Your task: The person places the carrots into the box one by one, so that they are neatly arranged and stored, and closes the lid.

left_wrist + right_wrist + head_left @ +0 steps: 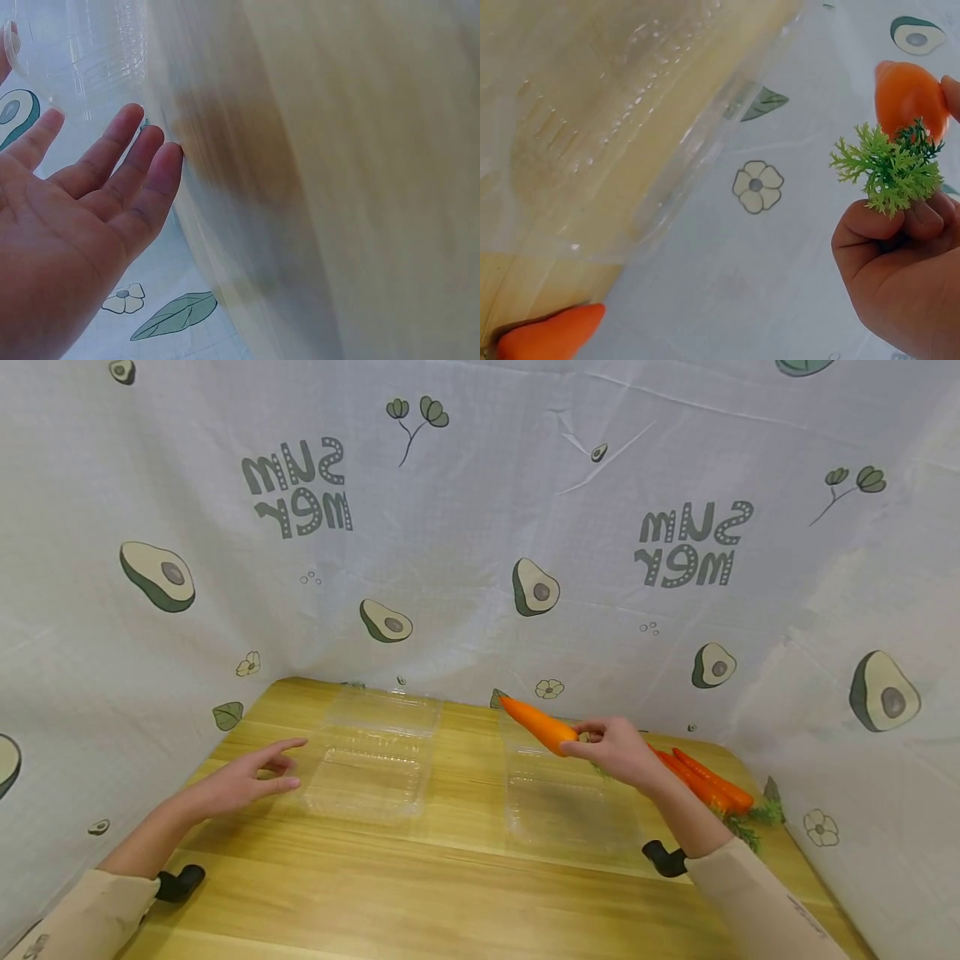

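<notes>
My right hand point(618, 752) grips an orange carrot point(538, 724) by its thick end, the tip pointing up and to the left. Green leafy tops point(889, 169) show beside the curled fingers in the right wrist view. This carrot hangs above a clear plastic clamshell box point(558, 810) whose lid stands open toward the back. On the left, my left hand point(247, 781) hovers with fingers loosely extended and holds nothing. Just right of its fingertips lies a second clear clamshell box point(363, 781), also with its lid raised.
Several more carrots point(705, 781) with green tops lie on the wooden table point(420, 893) at the right. A white curtain point(465, 527) printed with avocados encloses the back and sides. Dark curved pieces point(180, 883) sit by both wrists.
</notes>
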Demonstrator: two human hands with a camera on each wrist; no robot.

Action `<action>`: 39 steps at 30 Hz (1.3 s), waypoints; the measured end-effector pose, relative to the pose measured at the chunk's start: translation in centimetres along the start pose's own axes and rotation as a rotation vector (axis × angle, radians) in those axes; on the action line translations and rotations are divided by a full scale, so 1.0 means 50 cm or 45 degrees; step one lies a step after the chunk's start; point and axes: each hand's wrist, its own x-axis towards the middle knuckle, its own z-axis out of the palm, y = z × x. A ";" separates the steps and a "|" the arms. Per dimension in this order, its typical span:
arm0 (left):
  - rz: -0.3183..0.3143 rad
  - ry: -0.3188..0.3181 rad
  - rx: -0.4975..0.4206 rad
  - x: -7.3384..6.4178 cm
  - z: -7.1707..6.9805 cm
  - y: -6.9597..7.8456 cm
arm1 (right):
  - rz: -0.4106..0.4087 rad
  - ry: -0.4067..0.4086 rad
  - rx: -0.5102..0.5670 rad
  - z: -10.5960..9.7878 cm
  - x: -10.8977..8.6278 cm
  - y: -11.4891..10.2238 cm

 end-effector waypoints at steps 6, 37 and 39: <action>0.004 0.008 0.007 -0.002 -0.001 0.002 | -0.051 -0.028 0.010 0.012 0.016 -0.019; -0.001 -0.006 0.009 0.003 0.001 0.014 | -0.304 -0.166 -0.133 0.068 0.068 -0.108; 0.000 -0.007 0.011 0.005 0.000 0.015 | -0.308 -0.174 -0.149 0.071 0.073 -0.117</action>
